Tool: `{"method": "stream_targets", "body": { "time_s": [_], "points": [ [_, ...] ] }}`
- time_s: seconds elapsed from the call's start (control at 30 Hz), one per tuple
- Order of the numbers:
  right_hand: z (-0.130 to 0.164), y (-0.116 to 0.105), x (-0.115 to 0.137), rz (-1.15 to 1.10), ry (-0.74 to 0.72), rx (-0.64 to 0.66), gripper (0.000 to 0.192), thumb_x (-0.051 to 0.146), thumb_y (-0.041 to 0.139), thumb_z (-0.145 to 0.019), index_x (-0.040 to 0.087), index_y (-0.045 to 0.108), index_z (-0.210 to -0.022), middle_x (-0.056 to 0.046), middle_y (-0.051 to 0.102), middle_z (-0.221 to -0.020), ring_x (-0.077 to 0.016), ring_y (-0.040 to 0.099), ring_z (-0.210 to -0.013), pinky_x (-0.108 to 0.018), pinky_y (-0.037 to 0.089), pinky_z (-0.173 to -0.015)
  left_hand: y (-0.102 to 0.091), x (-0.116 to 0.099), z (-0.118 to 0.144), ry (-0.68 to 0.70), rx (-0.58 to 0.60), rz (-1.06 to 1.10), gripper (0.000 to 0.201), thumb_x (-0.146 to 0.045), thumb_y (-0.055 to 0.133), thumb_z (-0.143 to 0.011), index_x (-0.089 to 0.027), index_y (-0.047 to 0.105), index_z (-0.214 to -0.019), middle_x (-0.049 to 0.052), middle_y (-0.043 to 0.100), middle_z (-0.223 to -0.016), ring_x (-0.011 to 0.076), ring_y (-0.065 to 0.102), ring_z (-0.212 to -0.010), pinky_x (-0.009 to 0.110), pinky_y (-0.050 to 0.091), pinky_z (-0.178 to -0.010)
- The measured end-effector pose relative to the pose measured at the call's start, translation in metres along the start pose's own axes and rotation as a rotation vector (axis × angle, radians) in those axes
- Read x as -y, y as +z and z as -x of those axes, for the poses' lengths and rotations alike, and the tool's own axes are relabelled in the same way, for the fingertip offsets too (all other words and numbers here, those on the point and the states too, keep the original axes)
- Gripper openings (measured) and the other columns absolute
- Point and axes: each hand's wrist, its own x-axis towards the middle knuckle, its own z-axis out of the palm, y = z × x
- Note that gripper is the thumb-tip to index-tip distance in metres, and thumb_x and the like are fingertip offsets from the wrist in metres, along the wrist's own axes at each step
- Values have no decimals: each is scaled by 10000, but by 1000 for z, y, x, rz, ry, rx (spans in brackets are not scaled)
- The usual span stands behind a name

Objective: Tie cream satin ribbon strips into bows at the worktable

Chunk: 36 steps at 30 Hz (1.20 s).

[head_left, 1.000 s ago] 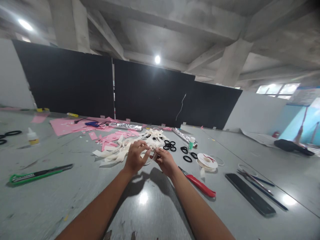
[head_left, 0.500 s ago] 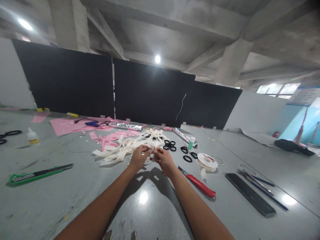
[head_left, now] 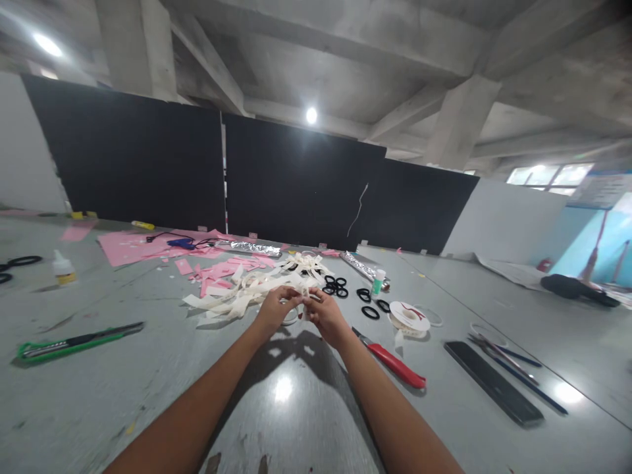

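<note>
My left hand (head_left: 274, 309) and my right hand (head_left: 323, 315) meet over the grey table (head_left: 148, 375), fingertips pinched together on a small cream ribbon piece (head_left: 302, 295). Just beyond them lies a heap of cream ribbon strips (head_left: 237, 294). A white ring (head_left: 290, 317) sits on the table under my left fingers. A red-handled utility knife (head_left: 392, 361) lies just right of my right wrist.
Several black rings (head_left: 340, 288) and a ribbon spool (head_left: 409, 316) lie to the right, with a black ruler (head_left: 492, 382) and pens (head_left: 513, 365) farther right. A green utility knife (head_left: 74, 340), a glue bottle (head_left: 62, 268), pink paper scraps (head_left: 162, 247) and foil rolls (head_left: 249, 248) lie left and behind.
Both hands have moved slightly away from me and closer together; the fingertips now pinch the ribbon piece tightly where they were a little apart before.
</note>
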Motion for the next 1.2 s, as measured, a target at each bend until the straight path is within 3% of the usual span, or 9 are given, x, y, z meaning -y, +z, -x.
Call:
{"method": "stream_targets", "body": {
  "time_s": [0.17, 0.33, 0.5, 0.77, 0.97, 1.2],
  "points": [
    [2, -3, 3, -19, 39, 67, 385, 307, 796, -606, 184, 623, -927, 2, 628, -773, -80, 511, -537, -229, 456, -535, 1, 0, 0, -27, 65, 74, 244, -411, 640, -708, -171, 596, -702, 20, 631, -747, 175, 584, -766, 319, 465, -779],
    [4, 0, 8, -58, 57, 69, 289, 333, 777, -638, 174, 651, -844, 20, 590, -740, -76, 508, -574, -228, 467, -601, 3, 5, 0, -21, 99, 166, 277, -431, 554, -779, -159, 604, -773, 25, 624, -760, 169, 570, -748, 313, 459, -757],
    [3, 3, 6, 11, 19, -23, 265, 380, 764, -641, 162, 680, -769, 33, 551, -628, -70, 437, -516, -237, 458, -591, 3, 8, -1, -13, 16, 40, 257, -410, 574, -762, -155, 614, -759, 23, 624, -747, 170, 567, -734, 297, 438, -733],
    [-1, 4, -2, -11, 28, -84, 329, 358, 814, -564, 173, 636, -770, 34, 584, -647, -69, 467, -508, -243, 456, -559, -1, 0, 1, -53, -38, -35, 267, -417, 629, -699, -154, 662, -722, 41, 667, -748, 196, 596, -764, 305, 431, -756],
    [1, 6, 0, -180, 102, -126, 425, 259, 841, -552, 205, 571, -876, 52, 605, -659, -65, 500, -505, -231, 484, -563, 0, -4, 2, -94, -47, 93, 259, -417, 683, -642, -162, 640, -657, 13, 636, -688, 170, 570, -711, 290, 421, -724],
    [4, 9, 5, -290, 90, -80, 305, 285, 804, -643, 169, 611, -848, 41, 612, -692, -47, 505, -523, -187, 516, -568, 3, -10, 6, -252, -33, 378, 332, -425, 772, -565, -167, 572, -628, -12, 572, -636, 133, 534, -641, 250, 396, -632]
  ]
}}
